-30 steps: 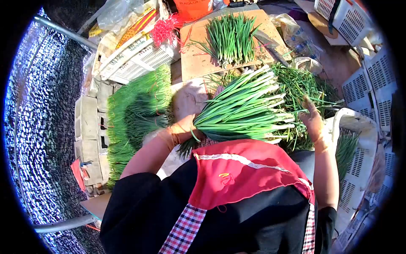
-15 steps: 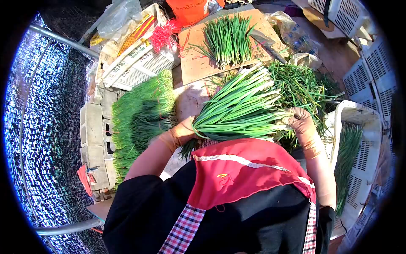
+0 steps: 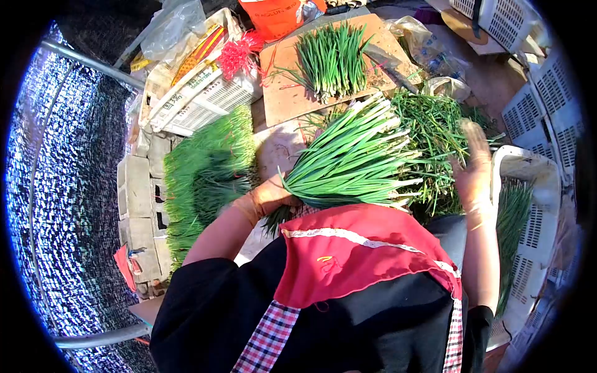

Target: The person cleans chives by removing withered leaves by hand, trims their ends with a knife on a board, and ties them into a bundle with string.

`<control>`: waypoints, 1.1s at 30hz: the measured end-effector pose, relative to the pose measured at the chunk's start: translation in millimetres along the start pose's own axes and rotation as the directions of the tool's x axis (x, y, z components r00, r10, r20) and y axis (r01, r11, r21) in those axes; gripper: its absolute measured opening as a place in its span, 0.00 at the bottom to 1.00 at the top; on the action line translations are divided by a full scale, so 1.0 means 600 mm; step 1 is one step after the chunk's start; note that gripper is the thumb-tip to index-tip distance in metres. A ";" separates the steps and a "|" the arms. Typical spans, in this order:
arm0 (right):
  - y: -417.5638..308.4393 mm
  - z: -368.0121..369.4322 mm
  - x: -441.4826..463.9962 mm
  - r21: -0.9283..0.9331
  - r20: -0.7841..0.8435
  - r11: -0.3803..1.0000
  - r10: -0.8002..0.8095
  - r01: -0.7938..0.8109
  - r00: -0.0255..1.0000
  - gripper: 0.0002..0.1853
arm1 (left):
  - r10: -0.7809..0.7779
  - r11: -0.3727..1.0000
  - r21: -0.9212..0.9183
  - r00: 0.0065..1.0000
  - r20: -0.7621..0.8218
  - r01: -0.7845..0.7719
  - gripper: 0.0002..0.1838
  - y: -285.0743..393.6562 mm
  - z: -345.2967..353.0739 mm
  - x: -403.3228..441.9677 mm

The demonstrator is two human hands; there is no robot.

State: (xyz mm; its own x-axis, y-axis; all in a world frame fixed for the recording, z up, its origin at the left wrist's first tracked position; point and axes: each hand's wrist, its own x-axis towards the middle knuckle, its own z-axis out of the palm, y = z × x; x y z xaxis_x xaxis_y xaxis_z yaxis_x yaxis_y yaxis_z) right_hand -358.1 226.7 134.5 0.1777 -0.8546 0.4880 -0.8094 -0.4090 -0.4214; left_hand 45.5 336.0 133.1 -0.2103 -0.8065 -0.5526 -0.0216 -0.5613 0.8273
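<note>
In my left hand (image 3: 272,195) I grip a large bunch of chives (image 3: 354,158) by its leafy end, fingers wrapped round it and partly hidden. The pale stem ends fan out toward the upper right. My right hand (image 3: 474,168) is apart from the bunch, fingers stretched out, beside a heap of loose green leaves (image 3: 435,130) and the rim of a white crate (image 3: 500,180). Both hands wear thin tan gloves. Ahead, a smaller bunch of chives (image 3: 333,59) lies on a wooden board (image 3: 283,99).
A knife (image 3: 398,76) rests on the board's right side. Tied chive bundles (image 3: 211,161) are stacked at left beside concrete blocks (image 3: 137,186). Red ties (image 3: 239,55) hang over a white crate (image 3: 205,99). More white crates (image 3: 528,121) stand at right.
My right hand has left the stem ends of the bunch, moving right and up, and its fingers have opened. My left hand still holds the bunch in nearly the same place.
</note>
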 end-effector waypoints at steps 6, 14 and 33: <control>-0.077 0.090 -0.012 0.258 0.052 0.881 -0.424 0.398 0.904 0.23 | -0.120 0.989 0.084 0.992 0.024 0.118 0.16 -0.024 -0.019 0.006; -0.055 0.100 -0.039 0.553 -0.014 0.826 0.140 -0.109 0.990 0.08 | -0.029 0.989 0.147 0.999 0.021 0.026 0.17 -0.032 -0.029 0.015; -0.109 0.126 0.114 0.704 0.701 0.078 0.080 -0.706 0.708 0.11 | 0.004 0.981 0.190 0.979 0.202 -0.044 0.27 -0.053 -0.069 0.043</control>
State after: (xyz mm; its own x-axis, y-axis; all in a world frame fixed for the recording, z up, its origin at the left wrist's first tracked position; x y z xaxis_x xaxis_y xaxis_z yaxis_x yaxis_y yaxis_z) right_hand -250.9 170.8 137.7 0.4537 -0.8625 -0.2241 0.2053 0.3459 -0.9156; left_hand 81.4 325.5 88.2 -0.4039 -0.7545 -0.5173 -0.1980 -0.4799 0.8547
